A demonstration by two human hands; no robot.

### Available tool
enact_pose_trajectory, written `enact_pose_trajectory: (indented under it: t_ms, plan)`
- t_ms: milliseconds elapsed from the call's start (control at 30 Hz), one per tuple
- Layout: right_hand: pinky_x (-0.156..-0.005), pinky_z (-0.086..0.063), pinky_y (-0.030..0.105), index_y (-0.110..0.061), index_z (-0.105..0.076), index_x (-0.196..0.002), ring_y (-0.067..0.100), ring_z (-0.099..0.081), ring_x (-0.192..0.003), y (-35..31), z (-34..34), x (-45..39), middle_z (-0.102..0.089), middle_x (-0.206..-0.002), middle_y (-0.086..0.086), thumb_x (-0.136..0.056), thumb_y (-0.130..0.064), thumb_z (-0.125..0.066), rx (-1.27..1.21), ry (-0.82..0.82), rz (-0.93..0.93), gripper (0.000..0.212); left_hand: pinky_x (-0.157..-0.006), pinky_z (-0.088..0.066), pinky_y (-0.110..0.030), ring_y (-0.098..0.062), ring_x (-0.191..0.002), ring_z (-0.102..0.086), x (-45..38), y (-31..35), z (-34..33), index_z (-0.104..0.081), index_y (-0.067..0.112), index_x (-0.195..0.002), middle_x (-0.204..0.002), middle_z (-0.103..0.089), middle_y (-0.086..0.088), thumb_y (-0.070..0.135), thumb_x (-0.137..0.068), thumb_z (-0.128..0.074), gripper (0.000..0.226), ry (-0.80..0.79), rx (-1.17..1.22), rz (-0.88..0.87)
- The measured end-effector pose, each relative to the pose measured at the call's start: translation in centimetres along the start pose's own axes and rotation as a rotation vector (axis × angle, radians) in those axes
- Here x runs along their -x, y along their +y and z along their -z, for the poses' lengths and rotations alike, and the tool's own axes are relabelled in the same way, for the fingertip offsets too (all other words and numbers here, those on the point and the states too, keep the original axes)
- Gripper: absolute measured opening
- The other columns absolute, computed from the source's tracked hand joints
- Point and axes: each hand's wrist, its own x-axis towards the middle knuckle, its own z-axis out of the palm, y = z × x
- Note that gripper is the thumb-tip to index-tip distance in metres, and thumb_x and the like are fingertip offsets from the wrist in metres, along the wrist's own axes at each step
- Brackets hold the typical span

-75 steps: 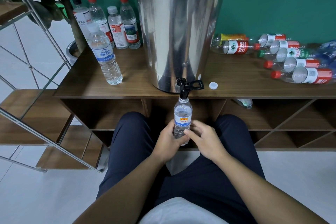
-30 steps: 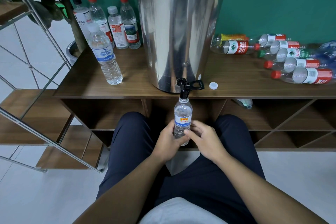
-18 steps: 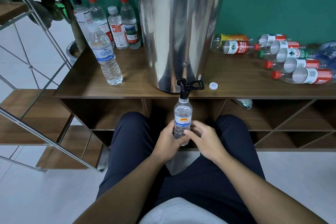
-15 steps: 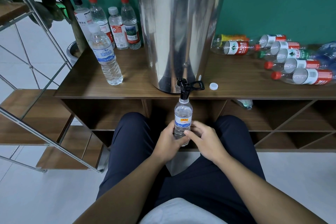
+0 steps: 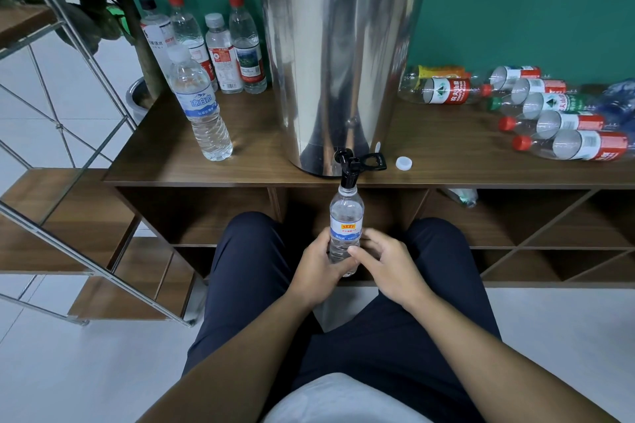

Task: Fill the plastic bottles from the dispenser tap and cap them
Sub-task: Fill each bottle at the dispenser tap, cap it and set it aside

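A small clear plastic bottle (image 5: 346,216) with a white, yellow and blue label stands upright under the black tap (image 5: 349,171) of the tall steel dispenser (image 5: 340,55), its open mouth right at the spout. My left hand (image 5: 321,266) grips the bottle's lower part from the left. My right hand (image 5: 385,261) holds it from the right, thumb across the front. The tap's black lever (image 5: 372,161) is turned to the right. A loose white cap (image 5: 403,163) lies on the shelf top just right of the tap.
The dispenser stands on a wooden shelf unit (image 5: 464,161). Several capped bottles (image 5: 220,51) stand upright at the back left, with a larger blue-labelled one (image 5: 202,106) in front. Several empty bottles (image 5: 549,113) lie on their sides at the right. A metal stair frame (image 5: 68,113) is at the left.
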Motion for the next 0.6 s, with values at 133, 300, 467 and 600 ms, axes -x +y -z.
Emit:
enact_pose_trajectory:
  t_ms: [133, 300, 467, 600]
  plan:
    - [-0.113, -0.057, 0.049, -0.026, -0.072, -0.143, 0.011, -0.073, -0.128, -0.03, 0.03, 0.00, -0.079, -0.133, -0.011, -0.107, -0.017, -0.074, 0.003, 0.002, -0.005, 0.037, -0.105, -0.063, -0.051, -0.019, -0.115, -0.079, -0.04, -0.10, -0.04, -0.067, 0.027, -0.137, -0.123, -0.081, 0.002, 0.013, -0.096, -0.087, 0.048, -0.004, 0.005, 0.010]
    - [-0.111, -0.059, 0.049, -0.024, -0.072, -0.142, 0.012, -0.074, -0.126, -0.12, 0.05, 0.03, -0.080, -0.130, -0.009, -0.107, -0.014, -0.074, 0.010, 0.005, -0.004, 0.036, -0.106, -0.062, -0.049, -0.017, -0.116, -0.078, 0.00, 0.00, -0.02, -0.067, 0.026, -0.137, -0.123, -0.081, 0.003, 0.013, -0.096, -0.087, 0.047, 0.000, 0.002, 0.005]
    - [-0.110, -0.060, 0.048, -0.024, -0.073, -0.141, 0.011, -0.075, -0.125, -0.22, 0.07, 0.09, -0.081, -0.129, -0.010, -0.107, -0.014, -0.074, 0.013, 0.010, -0.002, 0.035, -0.106, -0.062, -0.047, -0.015, -0.115, -0.078, 0.03, 0.09, 0.00, -0.068, 0.026, -0.136, -0.123, -0.080, 0.004, 0.013, -0.097, -0.087, 0.046, 0.002, -0.009, 0.000]
    - [-0.109, -0.060, 0.047, -0.024, -0.073, -0.141, 0.010, -0.074, -0.125, -0.38, 0.06, 0.14, -0.080, -0.129, -0.010, -0.107, -0.015, -0.074, 0.015, 0.009, -0.001, 0.035, -0.105, -0.063, -0.046, -0.016, -0.115, -0.078, 0.06, 0.11, -0.01, -0.068, 0.026, -0.135, -0.122, -0.080, 0.004, 0.013, -0.097, -0.087, 0.045, 0.003, -0.011, -0.006]
